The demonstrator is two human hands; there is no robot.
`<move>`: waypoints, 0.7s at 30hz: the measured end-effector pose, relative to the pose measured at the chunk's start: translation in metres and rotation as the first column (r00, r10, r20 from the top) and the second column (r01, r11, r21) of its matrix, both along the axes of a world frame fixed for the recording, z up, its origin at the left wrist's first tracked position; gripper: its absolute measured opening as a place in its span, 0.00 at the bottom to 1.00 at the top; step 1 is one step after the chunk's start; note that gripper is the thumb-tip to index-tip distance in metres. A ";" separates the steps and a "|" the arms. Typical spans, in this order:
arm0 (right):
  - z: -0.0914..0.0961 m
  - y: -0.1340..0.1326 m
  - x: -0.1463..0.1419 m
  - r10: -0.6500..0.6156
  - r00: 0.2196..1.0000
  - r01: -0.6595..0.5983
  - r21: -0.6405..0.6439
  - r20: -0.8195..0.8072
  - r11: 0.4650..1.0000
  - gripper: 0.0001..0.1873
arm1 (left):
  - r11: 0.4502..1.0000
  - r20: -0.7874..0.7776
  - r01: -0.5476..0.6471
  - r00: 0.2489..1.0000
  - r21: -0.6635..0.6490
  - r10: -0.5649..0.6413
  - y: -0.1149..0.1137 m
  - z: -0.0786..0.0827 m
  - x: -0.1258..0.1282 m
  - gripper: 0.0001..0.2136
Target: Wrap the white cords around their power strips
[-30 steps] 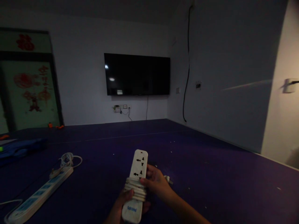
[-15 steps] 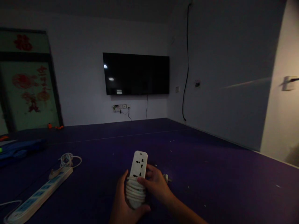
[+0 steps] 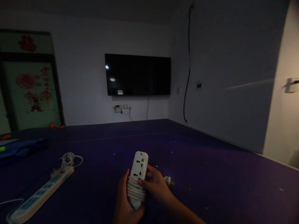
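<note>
A white power strip (image 3: 139, 165) stands tilted up between my two hands, its sockets toward me. Its white cord (image 3: 135, 189) is wound in several turns around the lower half. My left hand (image 3: 126, 199) wraps the strip's lower left side and bottom end. From the right, my right hand (image 3: 157, 184) grips it, thumb on the front at the top of the coils and fingers partly hidden behind. A white plug (image 3: 168, 180) shows just beyond my right hand, close to the purple surface.
A second, longer power strip (image 3: 44, 194) with blue sockets lies at the left, its white cord (image 3: 68, 159) bundled at the far end. Blue cloth (image 3: 23, 149) lies farther left on the purple surface (image 3: 221, 186). A television (image 3: 137, 74) hangs on the far wall.
My left thumb has drawn in closer to the strip's lower end. Both hands still hold the strip in nearly the same place. The view has shifted slightly.
</note>
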State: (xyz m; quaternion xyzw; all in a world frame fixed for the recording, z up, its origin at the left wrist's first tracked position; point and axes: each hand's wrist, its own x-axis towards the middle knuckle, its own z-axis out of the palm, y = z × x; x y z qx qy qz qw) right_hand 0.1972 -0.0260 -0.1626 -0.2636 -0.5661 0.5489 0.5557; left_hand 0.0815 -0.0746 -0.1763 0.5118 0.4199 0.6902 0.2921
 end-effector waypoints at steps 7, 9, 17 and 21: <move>0.011 -0.006 0.003 0.120 0.993 -0.120 0.049 0.005 0.992 0.31 | 0.992 0.111 0.097 0.990 -0.081 -0.087 -0.004 0.005 0.001 0.37; 0.014 -0.007 0.002 0.146 0.989 -0.146 0.065 0.006 0.987 0.30 | 0.992 0.093 0.093 0.992 -0.084 -0.085 -0.005 0.006 0.000 0.36; 0.019 -0.008 0.002 0.096 0.994 -0.102 0.112 0.051 0.989 0.28 | 0.997 0.035 0.006 0.999 -0.080 -0.003 -0.006 0.009 -0.002 0.36; 0.022 -0.009 0.005 0.074 0.993 -0.084 0.111 0.088 0.990 0.27 | 0.995 0.138 0.058 0.989 -0.087 -0.045 -0.006 0.009 -0.003 0.34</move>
